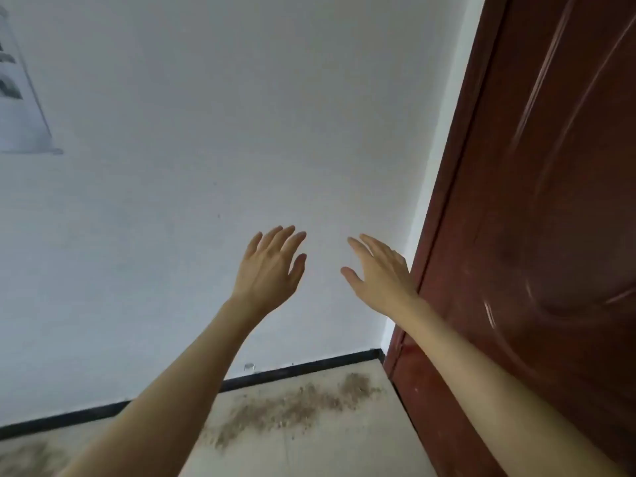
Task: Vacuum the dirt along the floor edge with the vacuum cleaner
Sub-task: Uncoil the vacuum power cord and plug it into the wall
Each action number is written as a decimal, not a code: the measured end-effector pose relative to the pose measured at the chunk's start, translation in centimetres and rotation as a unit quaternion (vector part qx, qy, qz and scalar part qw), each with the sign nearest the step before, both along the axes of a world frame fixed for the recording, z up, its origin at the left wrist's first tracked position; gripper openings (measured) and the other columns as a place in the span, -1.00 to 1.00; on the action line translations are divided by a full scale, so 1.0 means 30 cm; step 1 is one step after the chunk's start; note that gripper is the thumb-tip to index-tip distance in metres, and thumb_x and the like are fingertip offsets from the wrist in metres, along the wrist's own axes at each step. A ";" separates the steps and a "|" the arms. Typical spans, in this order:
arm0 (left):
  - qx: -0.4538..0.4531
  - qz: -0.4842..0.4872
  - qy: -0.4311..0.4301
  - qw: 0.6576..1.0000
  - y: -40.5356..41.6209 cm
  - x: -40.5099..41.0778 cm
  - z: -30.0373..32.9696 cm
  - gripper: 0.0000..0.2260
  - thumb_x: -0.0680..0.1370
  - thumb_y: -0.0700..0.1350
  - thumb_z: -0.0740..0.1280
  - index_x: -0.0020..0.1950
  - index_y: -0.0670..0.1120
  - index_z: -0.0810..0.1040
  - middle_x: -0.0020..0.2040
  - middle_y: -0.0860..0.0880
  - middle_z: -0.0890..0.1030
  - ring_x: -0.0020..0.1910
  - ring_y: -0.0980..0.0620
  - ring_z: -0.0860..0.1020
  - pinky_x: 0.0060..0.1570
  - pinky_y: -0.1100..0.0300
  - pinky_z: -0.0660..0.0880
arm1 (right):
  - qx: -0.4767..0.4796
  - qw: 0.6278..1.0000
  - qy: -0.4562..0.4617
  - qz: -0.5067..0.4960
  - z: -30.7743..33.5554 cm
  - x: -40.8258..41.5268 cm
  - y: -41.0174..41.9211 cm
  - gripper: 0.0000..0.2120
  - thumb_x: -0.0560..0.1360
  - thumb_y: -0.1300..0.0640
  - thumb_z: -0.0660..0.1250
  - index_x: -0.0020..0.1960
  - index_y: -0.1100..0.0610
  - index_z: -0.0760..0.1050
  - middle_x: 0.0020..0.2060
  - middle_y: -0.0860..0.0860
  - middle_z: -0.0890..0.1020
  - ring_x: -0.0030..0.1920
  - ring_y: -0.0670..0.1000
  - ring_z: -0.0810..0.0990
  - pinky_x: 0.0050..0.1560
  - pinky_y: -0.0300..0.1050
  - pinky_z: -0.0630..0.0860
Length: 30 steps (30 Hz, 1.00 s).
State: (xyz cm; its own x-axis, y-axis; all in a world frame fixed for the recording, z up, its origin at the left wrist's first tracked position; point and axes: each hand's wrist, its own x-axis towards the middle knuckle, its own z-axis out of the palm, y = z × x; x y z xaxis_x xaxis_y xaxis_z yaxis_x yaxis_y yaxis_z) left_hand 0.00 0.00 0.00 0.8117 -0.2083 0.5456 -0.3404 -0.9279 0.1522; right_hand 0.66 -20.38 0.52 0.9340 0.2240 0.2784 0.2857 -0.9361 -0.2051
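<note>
Brown dirt lies in a loose band on the pale floor, close to the black baseboard at the foot of the white wall. More dirt shows at the bottom left. My left hand and my right hand are both raised in front of the wall, palms away from me, fingers spread, holding nothing. No vacuum cleaner is in view.
A dark red wooden door fills the right side and meets the wall at the corner. A framed picture hangs on the wall at the upper left. The pale floor runs toward me.
</note>
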 end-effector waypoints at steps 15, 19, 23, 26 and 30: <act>-0.115 0.253 0.148 0.949 0.438 -0.543 -0.446 -0.57 0.63 0.00 0.18 0.48 -0.12 0.31 0.46 -0.11 0.35 0.46 -0.08 0.27 0.43 0.00 0.17 | -0.044 0.952 0.139 0.270 -0.397 -0.230 0.550 -0.42 0.63 -0.14 0.14 0.57 0.04 0.12 0.56 0.03 0.18 0.55 0.03 0.11 0.52 0.01 0.06; -0.169 0.346 0.151 0.910 0.648 -0.737 -0.497 -0.55 0.63 0.00 0.17 0.49 -0.12 0.28 0.46 -0.10 0.35 0.44 -0.08 0.29 0.41 0.03 0.22 | -0.041 0.919 0.140 0.365 -0.410 -0.308 0.828 -0.44 0.63 -0.12 0.17 0.56 0.05 0.18 0.54 0.02 0.23 0.53 0.02 0.17 0.49 -0.05 0.07; -0.206 0.432 0.133 0.868 0.891 -0.939 -0.524 -0.56 0.63 -0.02 0.19 0.48 -0.13 0.30 0.45 -0.11 0.36 0.43 -0.12 0.31 0.37 0.02 0.23 | -0.047 0.884 0.139 0.444 -0.423 -0.405 1.159 -0.44 0.63 -0.12 0.16 0.56 0.03 0.16 0.54 0.01 0.23 0.52 0.00 0.16 0.48 -0.08 0.03; -0.227 0.479 0.118 0.839 1.097 -1.077 -0.519 -0.57 0.63 -0.04 0.19 0.48 -0.13 0.30 0.45 -0.12 0.35 0.43 -0.12 0.30 0.38 0.03 0.22 | -0.047 0.858 0.132 0.494 -0.419 -0.489 1.428 -0.44 0.63 -0.11 0.17 0.57 0.05 0.16 0.53 0.01 0.24 0.52 0.01 0.18 0.48 -0.07 0.06; -0.241 0.536 0.089 0.804 1.349 -1.249 -0.499 -0.58 0.63 -0.06 0.20 0.46 -0.16 0.32 0.44 -0.16 0.36 0.42 -0.14 0.31 0.37 0.01 0.23 | -0.033 0.823 0.126 0.552 -0.408 -0.615 1.768 -0.44 0.62 -0.11 0.18 0.55 0.07 0.19 0.52 0.03 0.27 0.51 0.02 0.21 0.50 0.00 0.12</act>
